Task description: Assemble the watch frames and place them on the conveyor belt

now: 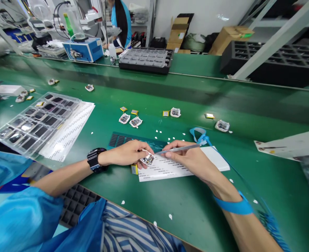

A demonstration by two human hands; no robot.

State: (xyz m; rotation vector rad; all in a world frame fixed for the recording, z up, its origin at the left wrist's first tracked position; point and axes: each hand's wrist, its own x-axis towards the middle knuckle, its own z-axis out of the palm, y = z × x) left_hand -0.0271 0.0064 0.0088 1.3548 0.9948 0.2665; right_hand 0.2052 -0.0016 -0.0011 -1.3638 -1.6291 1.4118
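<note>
Your left hand [128, 153] lies palm-down on the green bench [186, 196], wrist bent in toward the middle, its fingertips pinched around a small silvery module [147, 160]. The module sits tilted over the left end of a white label sheet [167, 169], glinting, with a dark middle — finer detail is too small to tell. Your right hand [191, 158] comes in from the right, forearm angled across the bench, and grips a pair of metal tweezers [179, 149] whose tips point left toward the module. A blue strap [234, 206] circles your right wrist; a black watch [94, 159] is on your left. Beyond your hands lie several like modules [135, 121] and small yellow pieces [134, 112] — scattered loosely. To your left sits a clear tray [2, 136] of dark parts.
</note>
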